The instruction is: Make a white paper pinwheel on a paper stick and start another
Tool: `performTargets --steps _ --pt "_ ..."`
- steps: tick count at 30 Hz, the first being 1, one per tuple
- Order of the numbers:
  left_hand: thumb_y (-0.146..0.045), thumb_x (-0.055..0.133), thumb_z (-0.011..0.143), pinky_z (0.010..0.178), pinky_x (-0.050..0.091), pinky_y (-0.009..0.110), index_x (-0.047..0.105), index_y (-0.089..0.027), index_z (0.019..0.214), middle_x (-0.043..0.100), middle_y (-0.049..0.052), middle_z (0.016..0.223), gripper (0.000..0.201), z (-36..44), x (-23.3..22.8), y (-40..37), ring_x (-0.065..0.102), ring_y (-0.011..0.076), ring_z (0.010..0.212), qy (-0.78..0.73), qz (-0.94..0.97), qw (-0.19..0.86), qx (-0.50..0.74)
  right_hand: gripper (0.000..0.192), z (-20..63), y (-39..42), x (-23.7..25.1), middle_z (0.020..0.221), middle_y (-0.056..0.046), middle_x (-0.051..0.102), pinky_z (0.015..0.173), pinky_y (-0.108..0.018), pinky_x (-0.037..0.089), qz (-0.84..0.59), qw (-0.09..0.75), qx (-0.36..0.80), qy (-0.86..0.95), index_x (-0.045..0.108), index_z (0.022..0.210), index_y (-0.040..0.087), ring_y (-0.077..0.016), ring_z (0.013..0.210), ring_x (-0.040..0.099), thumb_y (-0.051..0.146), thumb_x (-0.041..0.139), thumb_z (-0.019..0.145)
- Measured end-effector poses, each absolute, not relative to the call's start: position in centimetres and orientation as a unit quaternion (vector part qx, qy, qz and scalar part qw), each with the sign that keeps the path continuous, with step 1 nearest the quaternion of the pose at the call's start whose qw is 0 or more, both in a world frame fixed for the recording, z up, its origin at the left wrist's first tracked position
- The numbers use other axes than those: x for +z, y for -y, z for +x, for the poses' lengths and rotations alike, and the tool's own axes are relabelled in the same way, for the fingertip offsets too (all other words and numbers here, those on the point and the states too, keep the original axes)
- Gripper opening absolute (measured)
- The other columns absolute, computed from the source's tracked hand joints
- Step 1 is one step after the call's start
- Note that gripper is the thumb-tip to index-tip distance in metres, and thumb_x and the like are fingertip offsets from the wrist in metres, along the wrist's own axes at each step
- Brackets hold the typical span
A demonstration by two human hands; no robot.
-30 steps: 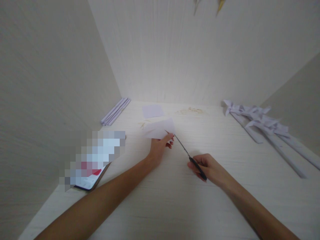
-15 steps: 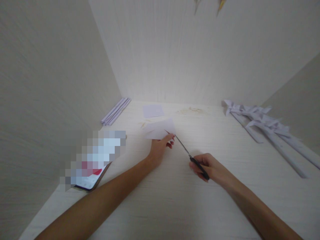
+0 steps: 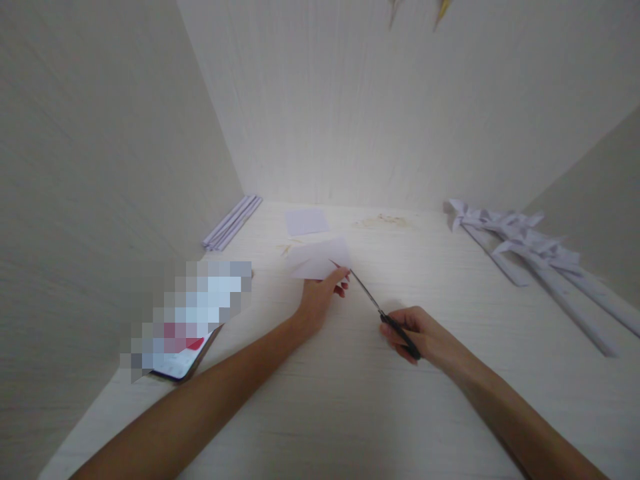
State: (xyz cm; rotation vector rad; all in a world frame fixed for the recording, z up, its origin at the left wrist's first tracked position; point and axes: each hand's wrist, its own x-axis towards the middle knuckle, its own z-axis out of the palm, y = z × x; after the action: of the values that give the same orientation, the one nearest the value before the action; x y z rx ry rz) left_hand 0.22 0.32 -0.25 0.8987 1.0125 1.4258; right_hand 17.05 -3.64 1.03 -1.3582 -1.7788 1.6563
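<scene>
A pale lilac sheet of paper (image 3: 320, 257) with slits cut into it is pinched at its near edge by my left hand (image 3: 320, 297), thumb on top. My right hand (image 3: 410, 330) is wrapped round the black handles of a pair of scissors (image 3: 367, 292). The blades point up and left, their tips close to the paper's right corner by my left thumb. Whether the tips touch the paper I cannot tell. Just behind lies a second, uncut paper piece (image 3: 307, 222), flat on the white table (image 3: 320, 413).
Rolled paper sticks (image 3: 233, 223) lie at the back left. Nearer, on the left, is a phone (image 3: 185, 360), its screen partly blurred out. Several paper stems with folded leaves (image 3: 540, 260) lie on the right. Small scraps (image 3: 385, 220) are by the back wall (image 3: 345, 133).
Almost nothing differs. The scissors and my right hand have shifted very slightly to the right; my left hand and the paper stay in place.
</scene>
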Motion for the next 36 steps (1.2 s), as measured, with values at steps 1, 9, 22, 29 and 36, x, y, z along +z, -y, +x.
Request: performTargets --steps 1,9,22,29,36 --pt "-0.026 0.059 0.061 0.040 0.035 0.019 0.054 -0.013 0.058 0.052 -0.001 0.056 0.014 0.19 -0.26 -0.31 0.046 0.0075 0.047 -0.428 0.382 0.555 0.603 0.039 17.03 3.64 1.07 0.035 0.006 0.039 0.032 -0.019 0.020 -0.481 0.178 0.586 0.628 0.039 0.048 0.017 -0.0042 0.031 0.031 0.047 0.054 0.068" --pt "-0.027 0.059 0.061 0.040 0.035 0.019 0.055 -0.013 0.057 0.052 0.000 0.055 0.015 0.20 -0.53 -0.40 0.046 0.0076 0.047 -0.437 0.382 0.547 0.603 0.040 16.96 3.58 1.06 0.035 0.006 0.038 0.032 -0.019 0.019 -0.483 0.174 0.582 0.631 0.038 0.046 0.018 -0.0039 0.031 0.030 0.047 0.054 0.068" --pt "-0.028 0.059 0.062 0.040 0.035 0.019 0.054 -0.014 0.058 0.052 0.000 0.055 0.016 0.27 -0.55 -0.34 0.046 0.0082 0.048 -0.439 0.398 0.535 0.602 0.043 16.92 3.57 1.30 0.034 0.006 0.038 0.032 -0.020 0.019 -0.474 0.175 0.598 0.623 0.038 0.046 0.017 -0.0041 0.030 0.030 0.051 0.053 0.067" --pt "-0.027 0.059 0.062 0.040 0.035 0.019 0.053 -0.014 0.057 0.052 0.000 0.055 0.015 0.24 -0.51 -0.36 0.046 0.0081 0.048 -0.443 0.398 0.536 0.598 0.046 17.05 3.59 1.44 0.034 0.005 0.038 0.033 -0.021 0.018 -0.464 0.174 0.597 0.631 0.037 0.045 0.018 -0.0040 0.029 0.027 0.056 0.050 0.067" --pt "-0.029 0.059 0.062 0.040 0.036 0.020 0.054 -0.014 0.057 0.052 0.000 0.055 0.016 0.24 -0.69 -0.41 0.047 0.0085 0.049 -0.441 0.403 0.534 0.598 0.045 16.99 3.54 1.49 0.035 0.005 0.038 0.033 -0.021 0.017 -0.463 0.174 0.606 0.623 0.038 0.045 0.018 -0.0040 0.030 0.028 0.055 0.051 0.067"
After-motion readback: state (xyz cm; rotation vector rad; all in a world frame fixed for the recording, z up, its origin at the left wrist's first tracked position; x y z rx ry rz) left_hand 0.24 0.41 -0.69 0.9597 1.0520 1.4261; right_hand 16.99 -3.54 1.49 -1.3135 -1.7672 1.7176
